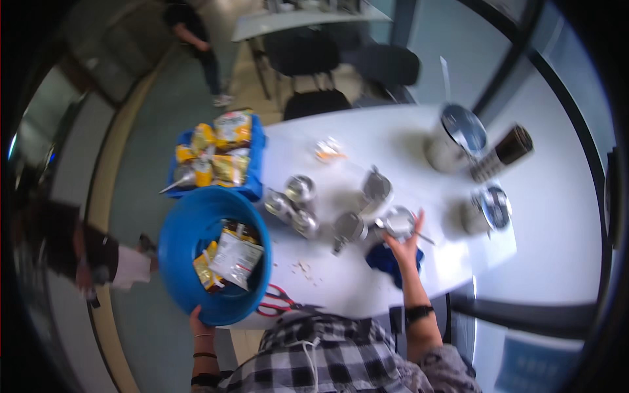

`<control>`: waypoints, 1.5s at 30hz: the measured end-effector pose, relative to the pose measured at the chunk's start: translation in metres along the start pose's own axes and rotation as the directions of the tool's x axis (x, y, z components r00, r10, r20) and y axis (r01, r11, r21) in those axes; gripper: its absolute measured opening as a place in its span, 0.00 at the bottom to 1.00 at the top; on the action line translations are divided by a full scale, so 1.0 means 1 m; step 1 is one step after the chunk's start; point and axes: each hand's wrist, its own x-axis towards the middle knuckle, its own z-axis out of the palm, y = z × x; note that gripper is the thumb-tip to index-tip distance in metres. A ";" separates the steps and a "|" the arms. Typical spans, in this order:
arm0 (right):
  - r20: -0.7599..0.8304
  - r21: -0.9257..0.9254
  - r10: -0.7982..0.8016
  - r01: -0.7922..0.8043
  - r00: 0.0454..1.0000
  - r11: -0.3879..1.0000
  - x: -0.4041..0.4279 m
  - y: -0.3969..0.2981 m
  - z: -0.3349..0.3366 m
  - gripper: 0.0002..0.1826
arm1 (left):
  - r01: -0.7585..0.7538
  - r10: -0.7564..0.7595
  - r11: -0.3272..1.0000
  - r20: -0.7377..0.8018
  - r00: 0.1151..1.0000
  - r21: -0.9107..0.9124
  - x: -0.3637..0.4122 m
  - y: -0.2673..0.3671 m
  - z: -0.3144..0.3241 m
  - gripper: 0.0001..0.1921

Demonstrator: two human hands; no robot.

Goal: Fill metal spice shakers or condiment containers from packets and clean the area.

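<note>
My left hand [200, 322] grips the near rim of a large blue plastic basin [169, 245], its fingers partly hidden by the rim. Inside the basin lie a white packet [238, 258] and several yellow and brown packets. At the right of the table, my right hand [405, 245] is closed round a small round metal vessel [399, 222], with a dark blue cloth [385, 260] beneath. Two metal pitchers [377, 189] [350, 227] stand just left of that vessel. Several shiny round metal containers [300, 189] are grouped between the pitchers and the basin.
Red-handled scissors [275, 300] lie by the near edge of the white table [344, 290]. A blue crate [258, 162] of packets is behind the basin. Two large metal pots [444, 152] [479, 216] and a dark-topped cylinder [503, 152] stand right. Two people [196, 44] [98, 250] are nearby.
</note>
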 end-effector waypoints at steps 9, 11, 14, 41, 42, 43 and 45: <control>-0.050 -0.040 -0.105 0.103 0.993 0.994 0.000 -0.038 -0.003 0.57 | -0.008 0.006 0.996 0.022 1.000 0.089 0.001 0.005 0.003 0.30; -0.038 -0.030 -0.124 0.123 0.992 0.992 -0.017 -0.042 -0.011 0.57 | 0.009 -0.007 0.996 -0.017 1.000 0.088 0.001 0.005 0.001 0.29; -0.012 0.001 -0.159 0.159 0.987 0.987 -0.048 -0.039 -0.018 0.55 | 0.027 -0.026 0.997 -0.008 1.000 0.079 0.003 0.005 0.000 0.28; -0.229 -0.360 -0.144 0.054 0.963 0.931 0.051 0.031 -0.031 0.50 | -0.029 0.028 1.000 0.074 0.997 0.004 -0.015 0.004 0.028 0.29; -0.264 -0.357 -0.039 -0.060 0.964 0.932 0.031 0.027 -0.031 0.46 | -0.019 0.025 0.999 0.163 0.986 -0.039 -0.017 0.004 0.030 0.29; -0.140 -0.452 -0.095 0.022 0.986 0.892 0.011 0.020 -0.031 0.41 | 0.011 0.019 0.996 0.330 0.944 -0.089 -0.020 0.004 0.033 0.29; 0.063 -0.483 -0.052 0.076 0.997 0.873 -0.023 0.000 -0.026 0.34 | -0.016 0.026 0.997 0.147 0.989 -0.069 -0.024 0.004 0.035 0.28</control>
